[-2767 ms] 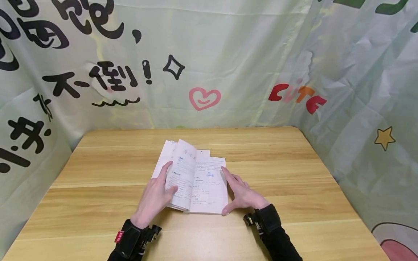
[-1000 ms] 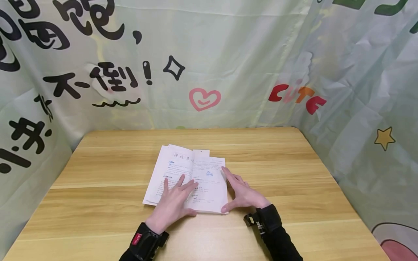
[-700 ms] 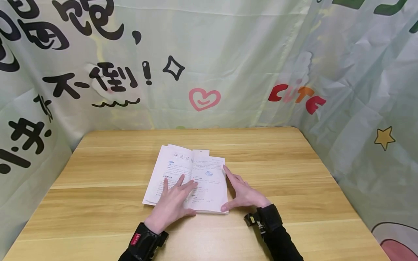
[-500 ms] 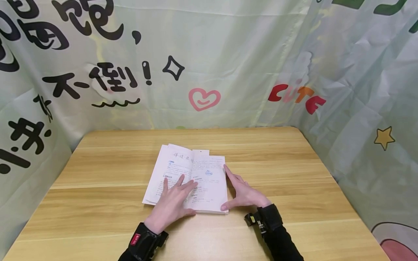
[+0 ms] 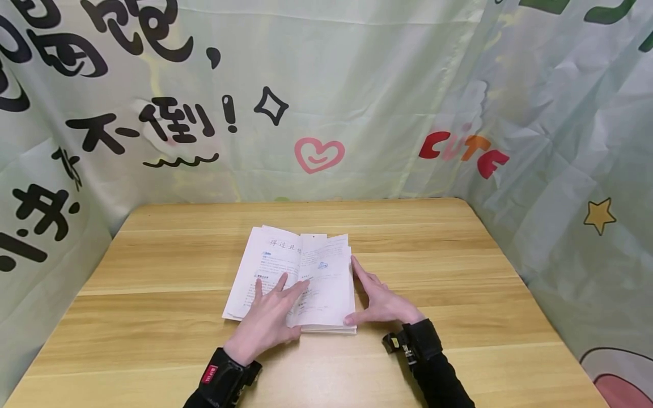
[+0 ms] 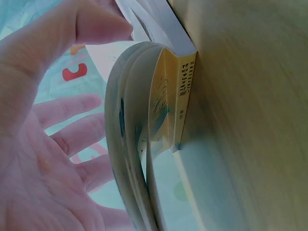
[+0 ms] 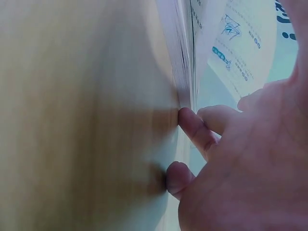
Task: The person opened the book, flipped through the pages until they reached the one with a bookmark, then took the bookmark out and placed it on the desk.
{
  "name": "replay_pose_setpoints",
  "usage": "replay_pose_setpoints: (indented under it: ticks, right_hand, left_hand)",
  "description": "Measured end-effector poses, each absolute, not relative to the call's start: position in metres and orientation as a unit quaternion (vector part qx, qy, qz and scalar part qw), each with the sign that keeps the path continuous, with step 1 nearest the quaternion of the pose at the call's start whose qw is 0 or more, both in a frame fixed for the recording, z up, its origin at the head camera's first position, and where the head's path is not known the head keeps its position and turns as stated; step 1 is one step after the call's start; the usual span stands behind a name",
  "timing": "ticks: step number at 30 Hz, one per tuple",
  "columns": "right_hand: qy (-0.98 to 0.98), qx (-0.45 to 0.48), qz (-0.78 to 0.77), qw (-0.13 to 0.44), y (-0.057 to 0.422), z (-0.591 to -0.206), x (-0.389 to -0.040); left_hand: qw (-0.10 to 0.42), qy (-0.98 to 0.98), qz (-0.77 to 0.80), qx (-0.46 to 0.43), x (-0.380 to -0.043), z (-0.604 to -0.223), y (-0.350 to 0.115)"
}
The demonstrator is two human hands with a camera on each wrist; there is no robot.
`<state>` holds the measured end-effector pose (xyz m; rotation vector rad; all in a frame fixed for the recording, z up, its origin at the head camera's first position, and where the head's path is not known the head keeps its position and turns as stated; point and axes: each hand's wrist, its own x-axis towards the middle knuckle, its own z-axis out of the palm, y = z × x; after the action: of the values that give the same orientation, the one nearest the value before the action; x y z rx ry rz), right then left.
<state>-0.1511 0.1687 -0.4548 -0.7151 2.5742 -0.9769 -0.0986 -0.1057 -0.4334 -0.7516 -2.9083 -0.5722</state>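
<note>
An open paperback book [image 5: 285,258] with printed pages lies at the middle of the table. My left hand [image 5: 267,326] rests across its lower left page and fold, fingers spread, thumb at the bottom edge. In the left wrist view the curved page stack [image 6: 139,120] and a yellow spine [image 6: 184,91] show beside that hand. At the book's right edge my right hand [image 5: 380,300] has its thumb at the lower corner and forefinger higher up, well apart. A right-hand page [image 5: 331,294] stands raised off the stack there, and in the right wrist view a lifted page [image 7: 245,43] bends above the fingers.
The wooden table [image 5: 459,266] carries the book, with its far edge against a pale printed cloth [image 5: 382,85]. More cloth [image 5: 561,170] hangs along the right side. Black bands with small cameras [image 5: 219,377] sit on both wrists.
My left hand came from the raised left pages to lie flat over the fold, and those pages settled left. Just now a right page lifted and shifted leftward by my right hand.
</note>
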Motion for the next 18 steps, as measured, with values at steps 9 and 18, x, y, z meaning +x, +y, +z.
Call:
replay_pose_setpoints:
  ticks: [9,18]
  right_hand:
    - [0.897,-0.247,-0.335,0.148,0.1671,-0.4533,-0.1497]
    - [0.906,-0.241,-0.316,0.144,0.1655,-0.4526,-0.1470]
  left_hand:
    - [0.116,-0.949,-0.199,-0.216,-0.1000,-0.4353,-0.1011]
    - [0.211,-0.932,-0.267,-0.127,-0.1030,-0.4306,-0.1041]
